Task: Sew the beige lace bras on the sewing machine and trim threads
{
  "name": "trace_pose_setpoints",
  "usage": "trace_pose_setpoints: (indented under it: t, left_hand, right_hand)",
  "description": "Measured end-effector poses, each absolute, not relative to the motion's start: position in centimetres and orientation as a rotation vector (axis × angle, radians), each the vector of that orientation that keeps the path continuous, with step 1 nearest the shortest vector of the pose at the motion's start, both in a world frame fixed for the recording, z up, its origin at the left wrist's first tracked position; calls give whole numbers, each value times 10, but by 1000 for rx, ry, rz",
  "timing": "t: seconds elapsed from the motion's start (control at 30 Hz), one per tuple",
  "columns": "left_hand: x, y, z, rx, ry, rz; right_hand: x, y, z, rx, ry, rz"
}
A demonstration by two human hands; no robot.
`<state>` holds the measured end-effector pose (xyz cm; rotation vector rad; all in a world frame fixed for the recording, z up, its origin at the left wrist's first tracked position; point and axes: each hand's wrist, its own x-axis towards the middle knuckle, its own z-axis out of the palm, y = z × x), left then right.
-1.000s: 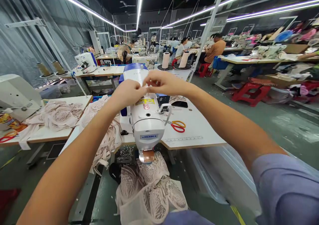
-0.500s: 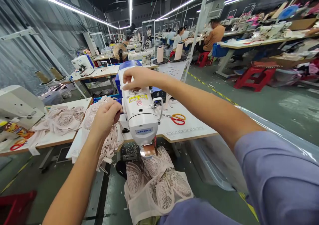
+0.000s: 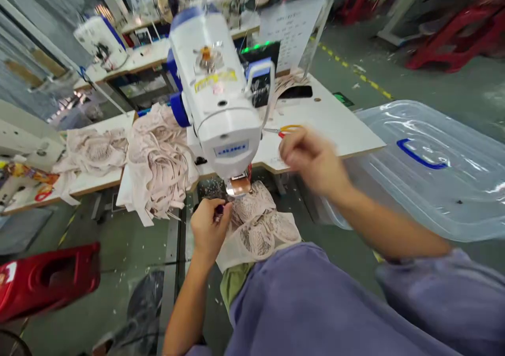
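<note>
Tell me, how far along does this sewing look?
Done: a pile of pale lace pieces lies left of the sewing machine. In hand: the left hand pinches the lace piece under the needle; the blurred right hand hovers nearby. Left: how many remain can't be told.

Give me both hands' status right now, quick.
Left hand: closed on a small dark tool, resting at the lace fabric below the sewing machine.
Right hand: motion-blurred in mid-air, grip cannot be told.
</note>
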<state>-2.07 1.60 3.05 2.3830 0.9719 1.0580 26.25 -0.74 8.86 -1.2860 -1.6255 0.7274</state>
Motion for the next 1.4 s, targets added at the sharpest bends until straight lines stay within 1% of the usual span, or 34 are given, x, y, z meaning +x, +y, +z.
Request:
trace_pose_setpoints:
  t: [0.1,0.17,0.27,0.37,0.43,0.47,0.57,0.63,0.77,0.9,1.03,1.4]
  left_hand:
    - [-9,-2,-15,2473,879,1126]
    - [-1,-12,-36,2504,832,1108]
    - [7,-21,-52,2522,845,1017]
    - [4,-23,-55,2407,864,771]
    - [-2,-22,-54,2144,829,618]
    - [-4,-21,-54,1961,812,596]
    - [-3,-21,-60,1392,816,749]
    - [6,-24,-68,1128,810,832]
    - [27,-31,-77,847,726,765]
    - [36,-34,-78,743,743,761]
    - [38,-32,-81,790,726,740]
    - [47,-31,-80,835,753,749]
  right_hand:
    - [220,-37,24,-1287,-1429,963]
    - [186,-53,-10,-1276,-1230,1110]
    - [148,-77,-48,-1238,-894,1268]
    - [139,-92,-70,-1181,-692,1352]
    - [146,-95,-77,-1190,-653,1342]
    - [150,-95,-79,-1205,-642,1328]
    - [159,-93,-83,-1200,-623,1348]
    - [158,-91,-87,-1148,-587,1391]
    - [151,-87,-96,-1054,-547,1434]
    - [153,-84,-104,-1017,-481,1545]
    - [158,-85,-109,-933,-401,1663]
    - [155,-86,-115,-930,-522,1506]
